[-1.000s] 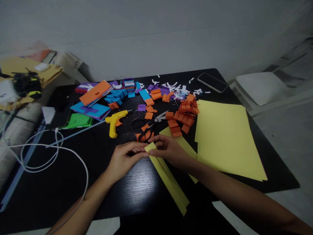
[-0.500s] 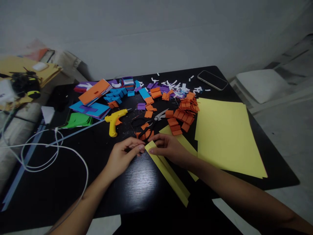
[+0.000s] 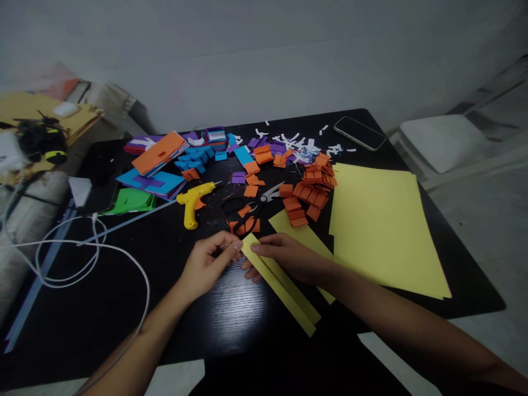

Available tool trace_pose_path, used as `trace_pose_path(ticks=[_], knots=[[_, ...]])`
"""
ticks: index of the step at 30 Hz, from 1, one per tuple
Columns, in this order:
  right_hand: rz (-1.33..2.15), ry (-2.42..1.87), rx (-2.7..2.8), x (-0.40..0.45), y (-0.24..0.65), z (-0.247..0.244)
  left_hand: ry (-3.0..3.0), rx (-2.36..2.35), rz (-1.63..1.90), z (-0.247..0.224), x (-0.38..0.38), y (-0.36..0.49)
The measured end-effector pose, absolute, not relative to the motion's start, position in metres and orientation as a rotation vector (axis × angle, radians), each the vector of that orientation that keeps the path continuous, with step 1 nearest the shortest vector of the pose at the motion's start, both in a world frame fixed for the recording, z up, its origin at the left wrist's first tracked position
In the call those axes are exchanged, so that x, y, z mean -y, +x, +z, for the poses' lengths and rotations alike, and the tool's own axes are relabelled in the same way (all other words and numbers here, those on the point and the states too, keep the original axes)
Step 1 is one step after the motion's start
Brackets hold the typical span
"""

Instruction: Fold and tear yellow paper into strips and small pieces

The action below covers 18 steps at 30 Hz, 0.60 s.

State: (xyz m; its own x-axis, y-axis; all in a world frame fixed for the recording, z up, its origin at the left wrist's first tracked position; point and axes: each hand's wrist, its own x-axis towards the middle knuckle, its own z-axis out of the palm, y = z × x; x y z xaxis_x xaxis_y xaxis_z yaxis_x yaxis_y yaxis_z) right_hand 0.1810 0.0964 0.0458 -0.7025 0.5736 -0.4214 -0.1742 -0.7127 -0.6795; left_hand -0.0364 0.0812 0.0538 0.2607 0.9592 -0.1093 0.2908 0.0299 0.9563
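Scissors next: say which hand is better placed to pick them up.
Probably the left hand. It only touches the end of the folded yellow strip and lies just below the scissors' black handles. The right hand lies flat on the strip, pinning it to the table.

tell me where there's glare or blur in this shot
Head view: a pale sheen streaks the glossy black table below the left hand and right hand on the folded yellow paper strip; the left-edge clutter is soft; room dim.
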Motion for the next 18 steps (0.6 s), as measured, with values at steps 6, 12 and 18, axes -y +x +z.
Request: trace_pose_path(ticks=[6, 12, 18], knots=[[2.389, -0.938, 0.909, -0.0959, 0.1832, 0.0457, 1.554, -1.279, 0.81, 0.0562, -0.0816, -0.0368], [2.318, -0.981, 0.986, -0.0952, 0.1817, 0.0443, 1.574, -1.276, 0.809, 0.0557, -0.0812, -0.0359], [2.244, -1.018, 1.012, -0.0935, 0.1797, 0.0449, 1.574, -1.287, 0.818, 0.0544, -0.0818, -0.0359]])
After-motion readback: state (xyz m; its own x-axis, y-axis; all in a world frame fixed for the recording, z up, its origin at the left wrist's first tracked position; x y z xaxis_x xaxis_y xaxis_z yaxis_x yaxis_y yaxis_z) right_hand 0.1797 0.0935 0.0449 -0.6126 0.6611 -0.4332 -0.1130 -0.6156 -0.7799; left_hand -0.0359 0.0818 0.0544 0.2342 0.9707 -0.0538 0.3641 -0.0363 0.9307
